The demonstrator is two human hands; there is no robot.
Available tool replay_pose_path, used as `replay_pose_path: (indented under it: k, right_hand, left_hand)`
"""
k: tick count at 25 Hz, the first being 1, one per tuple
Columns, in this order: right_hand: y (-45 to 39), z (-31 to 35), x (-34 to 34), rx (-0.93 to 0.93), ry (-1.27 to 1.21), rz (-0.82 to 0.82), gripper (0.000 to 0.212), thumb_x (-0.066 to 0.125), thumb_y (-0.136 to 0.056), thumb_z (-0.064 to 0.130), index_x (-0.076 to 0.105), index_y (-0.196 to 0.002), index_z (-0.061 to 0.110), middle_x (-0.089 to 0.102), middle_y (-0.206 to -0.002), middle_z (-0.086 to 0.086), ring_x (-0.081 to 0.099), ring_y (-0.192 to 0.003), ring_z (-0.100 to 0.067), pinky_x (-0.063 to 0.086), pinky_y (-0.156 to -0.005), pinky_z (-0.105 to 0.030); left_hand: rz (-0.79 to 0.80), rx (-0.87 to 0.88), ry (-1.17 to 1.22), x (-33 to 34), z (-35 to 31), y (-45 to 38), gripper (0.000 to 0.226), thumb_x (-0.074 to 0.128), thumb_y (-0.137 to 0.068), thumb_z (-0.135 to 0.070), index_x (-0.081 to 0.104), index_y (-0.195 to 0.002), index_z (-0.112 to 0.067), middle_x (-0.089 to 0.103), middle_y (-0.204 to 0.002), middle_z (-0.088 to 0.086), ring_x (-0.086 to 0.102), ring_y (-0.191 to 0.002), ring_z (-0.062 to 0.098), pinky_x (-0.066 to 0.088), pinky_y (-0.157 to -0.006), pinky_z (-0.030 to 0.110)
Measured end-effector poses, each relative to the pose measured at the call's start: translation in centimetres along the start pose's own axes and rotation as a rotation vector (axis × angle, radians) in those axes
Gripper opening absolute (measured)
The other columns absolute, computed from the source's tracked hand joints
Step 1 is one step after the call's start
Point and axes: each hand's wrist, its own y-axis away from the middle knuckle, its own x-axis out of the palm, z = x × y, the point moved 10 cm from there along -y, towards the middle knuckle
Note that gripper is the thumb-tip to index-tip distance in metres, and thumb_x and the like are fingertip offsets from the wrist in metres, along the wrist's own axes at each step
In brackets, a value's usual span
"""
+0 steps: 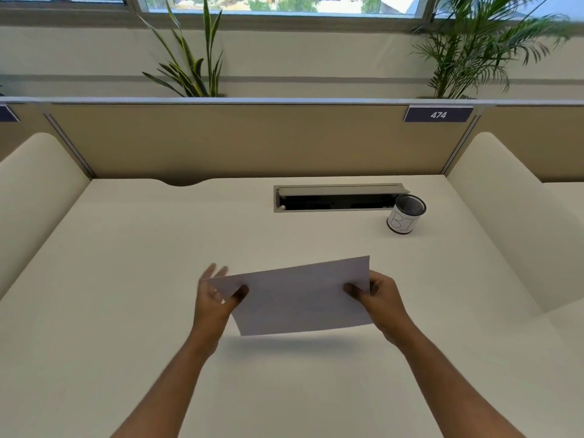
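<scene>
- Paper [300,298] hangs in the air above the desk [126,279], nearer to the person than the cup [406,218] and to its left, long edges running side to side.
- Its far edge is tipped up, and the shadow [290,341] beneath suggests it is clear of the surface.
- The left hand [215,301] pinches the short edge farther from the cup, thumb on top and the other fingers underneath, their blurred tips showing past the corner.
- The right hand [382,298] pinches the short edge closer to the cup, thumb on top, fingers curled under.
- I see no crease, so lifting looks done, while any folding or setting down is not yet begun.
- The cup stands upright, well apart from the sheet, with the open cable slot [335,202] just behind it.
</scene>
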Motion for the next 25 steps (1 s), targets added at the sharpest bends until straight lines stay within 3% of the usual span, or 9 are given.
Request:
replay_pose_path:
  k: [2,5,8,10,13,17,21,23,25]
  right_hand:
    - [-0.1,-0.6,-0.1,0.028,-0.071,-0.044,0.016,0.075,-0.09,0.005,0.079,-0.098,0.018,0.082,-0.094,-0.003,0.075,-0.086,-0.018,0.06,-0.072,-0.026]
    - [-0.3,-1.4,0.1,0.027,-0.068,-0.129,0.018,0.075,-0.09,0.005,0.078,-0.098,0.02,0.082,-0.093,0.0,0.076,-0.088,-0.021,0.061,-0.08,-0.036]
    - [-0.3,-2.2,0.1,0.024,-0.027,-0.252,0.02,0.077,-0.089,0.006,0.076,-0.089,0.026,0.08,-0.087,0.005,0.074,-0.084,-0.023,0.058,-0.082,-0.04]
    - [0.0,-3.0,0.5,0.033,-0.026,-0.291,0.024,0.077,-0.088,0.006,0.074,-0.086,0.029,0.079,-0.086,0.008,0.073,-0.083,-0.022,0.057,-0.08,-0.035]
    - [0.6,-5.2,1.2,0.093,0.03,-0.245,0.032,0.076,-0.088,0.004,0.071,-0.087,0.036,0.078,-0.091,0.01,0.075,-0.092,-0.023,0.057,-0.083,-0.036]
    - [0.5,-5.7,0.4,0.12,0.05,-0.264,0.029,0.08,-0.084,0.009,0.072,-0.089,0.035,0.078,-0.097,0.005,0.075,-0.101,-0.03,0.058,-0.088,-0.044]
    - [-0.6,0.5,-1.3,-0.118,0.132,-0.298,0.061,0.088,-0.076,0.011,0.062,-0.127,0.031,0.072,-0.117,0.012,0.069,-0.107,-0.006,0.053,-0.092,-0.024]
    - [-1.0,4.1,-0.6,-0.265,0.378,-0.241,0.067,0.09,-0.072,0.016,0.061,-0.131,0.031,0.069,-0.12,0.019,0.063,-0.111,0.004,0.047,-0.095,-0.014]
    - [-1.5,5.8,1.9,-0.332,0.586,-0.093,0.056,0.089,-0.072,0.021,0.069,-0.123,0.034,0.073,-0.117,0.021,0.065,-0.109,0.002,0.048,-0.095,-0.021]
  left_hand:
    - [0.0,-0.004,0.021,0.6,-0.1,-0.2,0.04,0.082,-0.081,-0.02,0.065,-0.116,-0.018,0.076,-0.109,-0.005,0.07,-0.111,0.026,0.057,-0.073,0.02]
    - [-0.096,0.084,-0.045,0.6,-1.5,0.4,0.014,0.074,-0.088,-0.018,0.068,-0.1,-0.022,0.077,-0.098,0.0,0.073,-0.097,0.027,0.056,-0.074,0.026]
    - [-0.138,0.173,-0.102,0.7,-2.8,1.7,0.014,0.072,-0.09,-0.02,0.065,-0.097,-0.031,0.075,-0.097,-0.004,0.072,-0.089,0.009,0.054,-0.076,0.021]
    - [-0.129,0.221,-0.162,0.7,-2.7,2.2,0.014,0.071,-0.091,-0.018,0.065,-0.097,-0.029,0.073,-0.096,-0.003,0.07,-0.089,0.009,0.054,-0.079,0.023]
    - [-0.09,0.143,-0.228,0.5,0.2,2.3,0.023,0.074,-0.088,-0.015,0.064,-0.1,-0.031,0.073,-0.1,-0.006,0.07,-0.091,0.003,0.053,-0.081,0.024]
    - [-0.143,0.088,-0.312,0.2,1.7,2.2,0.014,0.072,-0.09,-0.015,0.065,-0.099,-0.023,0.071,-0.093,-0.007,0.069,-0.088,0.016,0.051,-0.075,0.03]
    - [-0.123,0.285,-0.52,0.6,-3.0,1.0,0.01,0.067,-0.091,-0.007,0.066,-0.097,-0.015,0.068,-0.085,-0.003,0.064,-0.078,0.015,0.045,-0.065,0.02]
    - [-0.05,0.426,-0.657,1.7,-5.7,0.6,0.011,0.066,-0.09,-0.002,0.067,-0.092,-0.012,0.068,-0.08,-0.004,0.062,-0.07,0.012,0.043,-0.061,0.013]
    - [0.059,0.544,-0.736,3.8,-7.8,0.7,0.018,0.064,-0.087,0.004,0.068,-0.088,-0.014,0.068,-0.076,-0.008,0.062,-0.067,0.008,0.047,-0.06,0.016]
